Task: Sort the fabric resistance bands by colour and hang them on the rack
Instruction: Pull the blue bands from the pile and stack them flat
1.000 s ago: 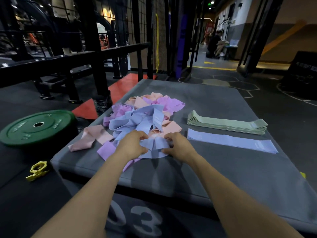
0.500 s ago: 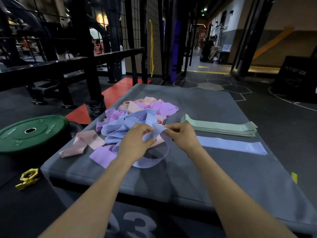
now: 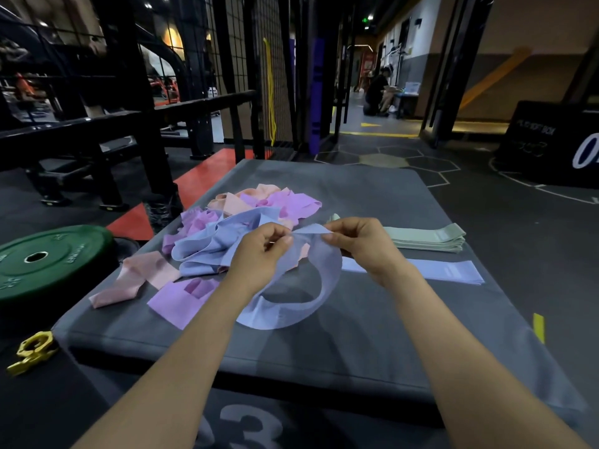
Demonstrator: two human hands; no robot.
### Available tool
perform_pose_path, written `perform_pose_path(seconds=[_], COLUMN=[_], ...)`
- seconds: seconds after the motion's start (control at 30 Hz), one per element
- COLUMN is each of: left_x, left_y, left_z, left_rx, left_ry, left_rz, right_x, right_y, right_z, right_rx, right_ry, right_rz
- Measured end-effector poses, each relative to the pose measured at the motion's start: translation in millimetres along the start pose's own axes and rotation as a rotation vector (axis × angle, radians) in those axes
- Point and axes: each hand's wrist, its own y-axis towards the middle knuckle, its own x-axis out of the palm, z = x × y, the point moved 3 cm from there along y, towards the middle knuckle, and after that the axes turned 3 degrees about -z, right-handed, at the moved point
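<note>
Both hands hold one blue fabric band up above the grey padded box; its loop hangs open down to the pad. My left hand pinches its top edge and my right hand pinches the same edge a little to the right. Behind the hands lies a mixed pile of bands in blue, purple, pink and peach. A flat stack of green bands lies at the right, with a flat blue band in front of it.
A green weight plate and a yellow collar clip lie on the floor at left. Black rack frames and a mesh wall stand behind. A black box sits far right. A person sits in the far corridor.
Both hands lifted the blue band out of the pile and off the pad, and it has opened into a hanging loop. The hands have moved slightly apart.
</note>
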Motion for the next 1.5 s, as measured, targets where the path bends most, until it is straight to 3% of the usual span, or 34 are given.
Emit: perform_pose_path(seconds=[0.23, 0.6, 0.73, 0.87, 0.97, 1.13, 1.27, 1.5], left_x=[5, 9, 12, 20, 26, 29, 22, 22], left_y=[1, 7, 9, 7, 5, 3, 4, -1], left_z=[-2, -3, -1, 3, 8, -1, -11, -18], left_rx=[-0.128, -0.103, -0.084, -0.083, -0.047, -0.061, -0.091, -0.124], left_ry=[-0.183, -0.31, -0.276, -0.292, -0.156, 0.221, 0.357, 0.726], left_rz=[-0.04, 0.0, 0.053, 0.047, -0.004, -0.037, 0.033, 0.073], right_x=[-10, -8, 5, 18, 11, -14, -37, -58], right_y=[-5, -8, -14, -16, -13, -12, -11, -13], right_z=[3, 1, -10, -12, -12, -17, -8, 6], right_rx=[0.007, -0.035, -0.089, -0.112, -0.121, -0.073, -0.021, 0.005], right_ry=[0.028, -0.127, -0.036, -0.184, -0.173, 0.232, 0.426, 0.661], right_rz=[-0.078, 0.033, -0.088, -0.08, 0.054, 0.299, 0.505, 0.68])
